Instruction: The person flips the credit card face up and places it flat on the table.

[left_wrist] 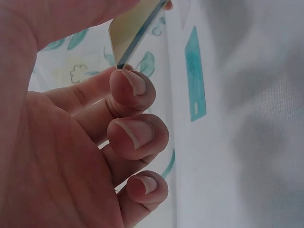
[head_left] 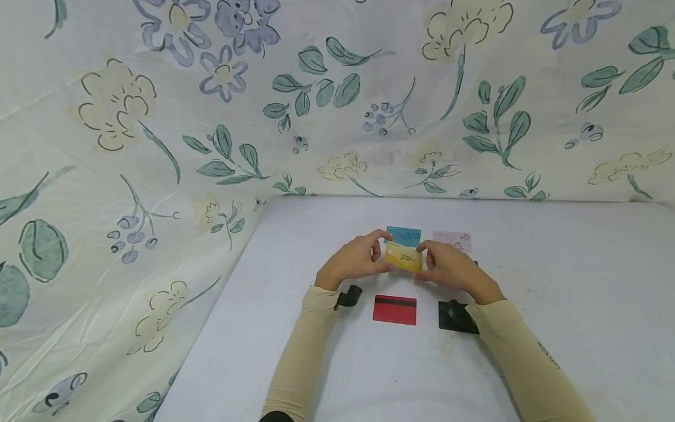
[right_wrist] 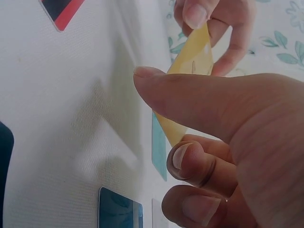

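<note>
- Yellow card: was held off table; teal card at 12 o'clock, red card at 6.
- Left hand pinched 9-o'clock end, right hand 3-o'clock end, likely for steadiness.

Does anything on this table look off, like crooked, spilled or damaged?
I see no spill or damage. One mild oddity: the red card lies stripe side up, while the blue VIP card shows its lettering. The left hand and right hand hold the yellow card tilted.
</note>
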Demonstrator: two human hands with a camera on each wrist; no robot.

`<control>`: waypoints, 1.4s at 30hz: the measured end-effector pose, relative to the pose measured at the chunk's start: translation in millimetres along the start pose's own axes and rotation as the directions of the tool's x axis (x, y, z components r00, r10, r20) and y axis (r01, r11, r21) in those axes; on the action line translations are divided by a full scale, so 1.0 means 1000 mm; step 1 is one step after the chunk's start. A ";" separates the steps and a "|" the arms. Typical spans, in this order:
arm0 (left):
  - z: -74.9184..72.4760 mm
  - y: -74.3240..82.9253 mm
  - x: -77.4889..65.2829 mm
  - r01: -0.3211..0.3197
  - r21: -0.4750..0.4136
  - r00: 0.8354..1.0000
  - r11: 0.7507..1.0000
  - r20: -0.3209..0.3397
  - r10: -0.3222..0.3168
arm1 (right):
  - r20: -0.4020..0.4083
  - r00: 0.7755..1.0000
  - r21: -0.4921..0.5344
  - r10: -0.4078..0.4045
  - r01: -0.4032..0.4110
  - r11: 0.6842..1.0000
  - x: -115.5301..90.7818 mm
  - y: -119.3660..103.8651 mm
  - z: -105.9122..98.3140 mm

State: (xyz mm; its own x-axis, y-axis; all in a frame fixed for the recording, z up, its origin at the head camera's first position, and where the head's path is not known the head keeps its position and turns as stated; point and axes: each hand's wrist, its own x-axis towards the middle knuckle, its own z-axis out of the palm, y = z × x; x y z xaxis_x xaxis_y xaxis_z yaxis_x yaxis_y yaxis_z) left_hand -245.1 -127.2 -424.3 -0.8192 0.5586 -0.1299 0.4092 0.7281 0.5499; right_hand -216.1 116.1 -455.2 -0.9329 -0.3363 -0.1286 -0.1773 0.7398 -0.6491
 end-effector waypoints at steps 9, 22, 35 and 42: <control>0.002 -0.003 0.002 0.030 0.041 0.999 0.999 0.012 -0.031 | 0.005 1.000 -0.007 0.008 -0.008 1.000 0.001 0.000 0.000; 0.003 -0.004 0.002 0.065 0.086 0.997 0.994 0.033 -0.068 | 0.010 1.000 -0.007 0.013 -0.012 1.000 0.001 0.001 0.002; 0.008 -0.009 0.004 0.081 0.134 0.995 0.988 0.044 -0.088 | 0.021 1.000 -0.009 0.019 -0.019 1.000 0.003 0.002 0.004; 0.009 -0.008 0.004 0.107 0.137 0.992 0.985 0.053 -0.115 | 0.026 0.999 0.005 0.029 -0.029 1.000 0.002 0.002 0.005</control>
State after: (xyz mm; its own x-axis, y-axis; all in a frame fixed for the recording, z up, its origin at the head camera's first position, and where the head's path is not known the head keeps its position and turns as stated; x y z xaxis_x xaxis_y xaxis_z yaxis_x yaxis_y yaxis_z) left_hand -248.5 -127.4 -436.9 -0.8382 0.4915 -0.2363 0.3703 0.8311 0.4149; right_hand -216.9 113.4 -460.5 -0.9292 -0.3298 -0.1664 -0.1486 0.7461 -0.6491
